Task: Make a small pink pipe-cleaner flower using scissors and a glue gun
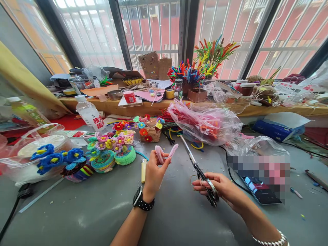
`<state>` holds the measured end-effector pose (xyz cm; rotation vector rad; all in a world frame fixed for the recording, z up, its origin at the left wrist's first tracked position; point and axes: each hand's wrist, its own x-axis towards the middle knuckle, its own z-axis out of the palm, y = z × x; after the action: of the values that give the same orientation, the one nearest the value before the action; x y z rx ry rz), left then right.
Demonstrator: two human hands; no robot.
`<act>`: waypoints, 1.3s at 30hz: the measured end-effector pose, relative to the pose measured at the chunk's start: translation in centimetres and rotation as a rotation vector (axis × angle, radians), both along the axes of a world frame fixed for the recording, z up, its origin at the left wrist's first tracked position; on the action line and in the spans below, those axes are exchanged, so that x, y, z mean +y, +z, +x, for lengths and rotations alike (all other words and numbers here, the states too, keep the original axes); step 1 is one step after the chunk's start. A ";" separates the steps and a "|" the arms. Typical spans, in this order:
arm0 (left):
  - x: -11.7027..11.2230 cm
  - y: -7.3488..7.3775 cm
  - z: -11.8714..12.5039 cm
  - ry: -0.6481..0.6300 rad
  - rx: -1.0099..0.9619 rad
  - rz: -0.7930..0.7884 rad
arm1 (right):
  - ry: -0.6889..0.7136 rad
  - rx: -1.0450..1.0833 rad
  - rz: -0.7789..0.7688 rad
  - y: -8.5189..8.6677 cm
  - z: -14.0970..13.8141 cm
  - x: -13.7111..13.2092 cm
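My left hand (pixel 153 171), with a black watch on its wrist, pinches a short pink pipe cleaner (pixel 165 153) bent into a loop, held up above the grey table (pixel 84 212). My right hand (pixel 217 188) grips a pair of scissors (pixel 198 169) by the black handles. The blades are closed and point up and away to the left, just right of the pink piece and not touching it.
Pipe-cleaner flower pots (pixel 112 147), blue flowers (pixel 57 159) and a small basket (pixel 148 131) stand left and ahead. A plastic bag of pipe cleaners (pixel 205 123), a phone (pixel 260 189), a lighter (pixel 143 169) and a water bottle (pixel 89 114) lie around. A cluttered window shelf (pixel 153 106) runs behind.
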<state>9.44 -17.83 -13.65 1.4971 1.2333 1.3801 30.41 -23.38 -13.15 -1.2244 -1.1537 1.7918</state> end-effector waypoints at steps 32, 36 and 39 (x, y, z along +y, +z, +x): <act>-0.3 -0.3 0.4 0.022 0.244 0.115 | 0.155 0.517 0.035 -2.2 -1.0 -3.5; -0.7 -0.1 0.9 -0.177 0.225 0.088 | 0.101 0.483 0.099 -1.6 -1.3 -3.4; -0.8 0.0 1.0 -0.268 0.203 0.023 | 0.100 0.500 0.133 -1.1 -1.4 -3.3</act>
<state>10.39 -18.68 -13.66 1.7805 1.0910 1.0910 29.02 -26.67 -14.30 -0.5973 -1.0288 1.9136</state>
